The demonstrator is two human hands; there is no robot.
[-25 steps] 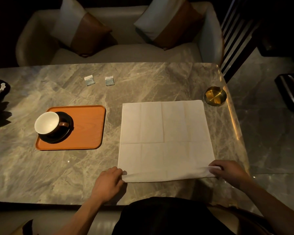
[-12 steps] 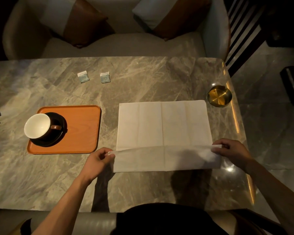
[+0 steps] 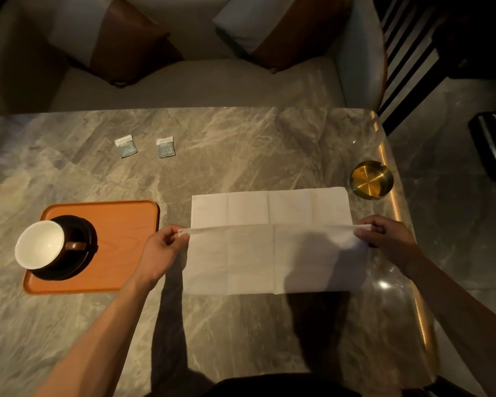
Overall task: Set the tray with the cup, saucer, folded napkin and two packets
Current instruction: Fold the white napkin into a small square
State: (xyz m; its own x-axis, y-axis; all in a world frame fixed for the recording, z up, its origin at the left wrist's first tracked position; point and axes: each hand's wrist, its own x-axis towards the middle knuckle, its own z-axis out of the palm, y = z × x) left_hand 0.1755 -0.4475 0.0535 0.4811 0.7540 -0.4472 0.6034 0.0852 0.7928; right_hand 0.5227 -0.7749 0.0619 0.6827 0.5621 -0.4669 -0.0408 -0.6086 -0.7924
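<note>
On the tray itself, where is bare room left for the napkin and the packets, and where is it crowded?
The tray is bare on its right half, from the saucer to the right rim beside the left hand. Its left end is crowded: the cup sits on the saucer there. Both packets lie on the table beyond.
</note>
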